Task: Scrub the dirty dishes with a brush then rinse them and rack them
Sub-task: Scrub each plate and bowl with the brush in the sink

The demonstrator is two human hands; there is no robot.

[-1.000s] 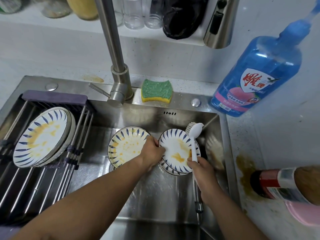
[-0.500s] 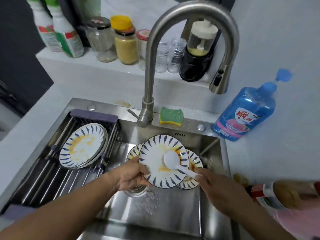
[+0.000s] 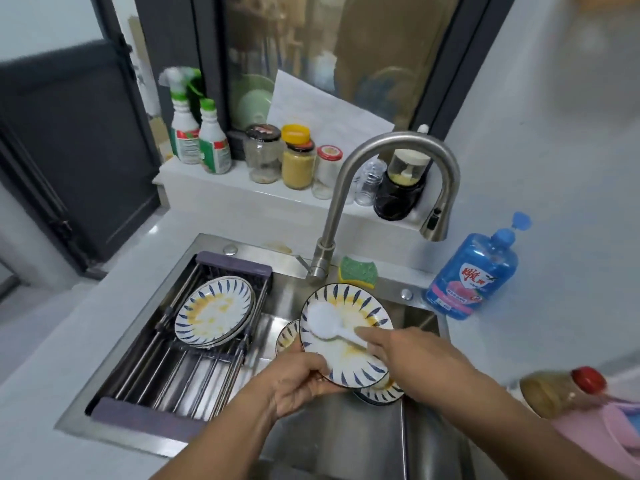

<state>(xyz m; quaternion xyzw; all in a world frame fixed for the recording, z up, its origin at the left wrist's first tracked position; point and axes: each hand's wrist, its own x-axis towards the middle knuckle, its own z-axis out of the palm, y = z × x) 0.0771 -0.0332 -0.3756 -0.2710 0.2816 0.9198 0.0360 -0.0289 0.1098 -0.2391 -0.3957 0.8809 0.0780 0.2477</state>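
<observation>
My left hand grips the near rim of a blue-patterned plate smeared with yellow, held tilted above the sink. My right hand holds the white dish brush by its handle, its head pressed on the plate's face. Two more dirty plates lie in the sink beneath: one peeks out left, another below the held plate. A stack of stained plates rests on the roll-up rack across the sink's left half.
The curved steel faucet arches over the sink. A green sponge sits on the back ledge, a blue soap bottle at right. Jars and spray bottles line the rear shelf. A brown bottle lies at the right counter.
My left hand lifted a plate out of the sink and tilted it up; the brush came down from upright onto the plate's face. The view pulled back and up.
</observation>
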